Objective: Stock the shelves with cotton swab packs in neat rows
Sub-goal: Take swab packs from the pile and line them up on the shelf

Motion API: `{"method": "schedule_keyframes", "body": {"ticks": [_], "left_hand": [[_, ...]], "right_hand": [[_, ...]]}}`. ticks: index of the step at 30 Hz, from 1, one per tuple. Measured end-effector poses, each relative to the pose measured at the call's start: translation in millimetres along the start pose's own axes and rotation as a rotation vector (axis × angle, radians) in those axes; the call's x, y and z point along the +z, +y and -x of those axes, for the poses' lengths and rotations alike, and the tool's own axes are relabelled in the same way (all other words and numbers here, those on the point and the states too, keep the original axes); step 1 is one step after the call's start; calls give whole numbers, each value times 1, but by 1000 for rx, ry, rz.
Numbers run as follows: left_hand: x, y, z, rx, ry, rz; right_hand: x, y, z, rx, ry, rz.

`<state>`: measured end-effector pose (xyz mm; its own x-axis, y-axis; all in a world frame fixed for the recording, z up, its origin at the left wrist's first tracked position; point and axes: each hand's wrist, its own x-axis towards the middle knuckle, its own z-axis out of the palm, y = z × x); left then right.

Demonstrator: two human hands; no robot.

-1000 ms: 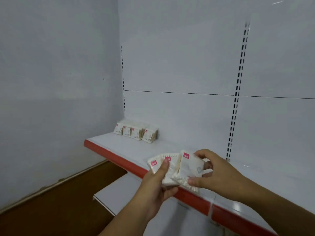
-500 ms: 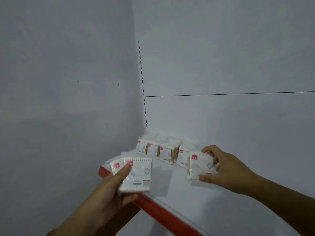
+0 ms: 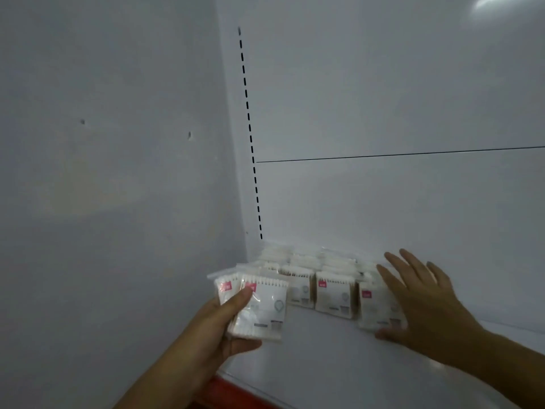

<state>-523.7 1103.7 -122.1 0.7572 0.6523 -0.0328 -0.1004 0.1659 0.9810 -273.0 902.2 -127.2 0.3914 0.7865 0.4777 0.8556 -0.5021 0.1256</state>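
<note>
Nearest, the left hand [image 3: 218, 329] grips two overlapped packs [image 3: 262, 308], thumb across their front, above the shelf [image 3: 324, 352] near its red edge [image 3: 230, 391]. Farther right, the right hand [image 3: 424, 305] is spread flat with straight fingers, holding nothing; its palm is against the right side of the end pack [image 3: 372, 308], its thumb at the foot. That pack stands upright, closing the row [image 3: 333, 293] along the back panel [image 3: 383, 202] — more packs behind, blurred.

a shop: white slotted shelving [image 3: 383, 364] with rows of swab packs [image 3: 334, 295].
</note>
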Motion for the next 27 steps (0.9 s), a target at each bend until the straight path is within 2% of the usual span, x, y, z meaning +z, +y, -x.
{"method": "schedule_keyframes", "body": {"ticks": [2, 5, 7, 10, 12, 14, 17, 19, 21, 25, 27], "left_hand": [[-19, 5, -20, 3, -65, -70], [-25, 9, -48, -6, -175, -159], [-22, 5, -62, -10, -246, -195], [-30, -4, -84, 7, -248, -165], [-43, -10, -102, -6, -180, -109], [-56, -16, -117, -2, -103, -161], [-60, -22, -129, 85, -134, -228], [-57, -24, -132, 159, -183, -248], [-54, -24, -134, 225, -171, -265], [-50, -29, -140, 316, 10, -343], [-51, -34, -144, 368, 25, -419]], "right_hand": [[-19, -18, -5, 38, -7, -88], [-35, -75, -27, 75, -85, -451], [-27, -117, -45, 53, -127, -522], [-4, -148, -63, 93, -81, -582], [3, -140, -69, 159, -23, -530], [5, -125, -72, 199, 31, -418], [13, -114, -79, 219, -26, -267], [20, -117, -84, 188, -76, -215], [26, -121, -87, 87, -37, -89], [37, -126, -88, 9, -6, -5], [47, -127, -86, -20, -29, 5]]}}
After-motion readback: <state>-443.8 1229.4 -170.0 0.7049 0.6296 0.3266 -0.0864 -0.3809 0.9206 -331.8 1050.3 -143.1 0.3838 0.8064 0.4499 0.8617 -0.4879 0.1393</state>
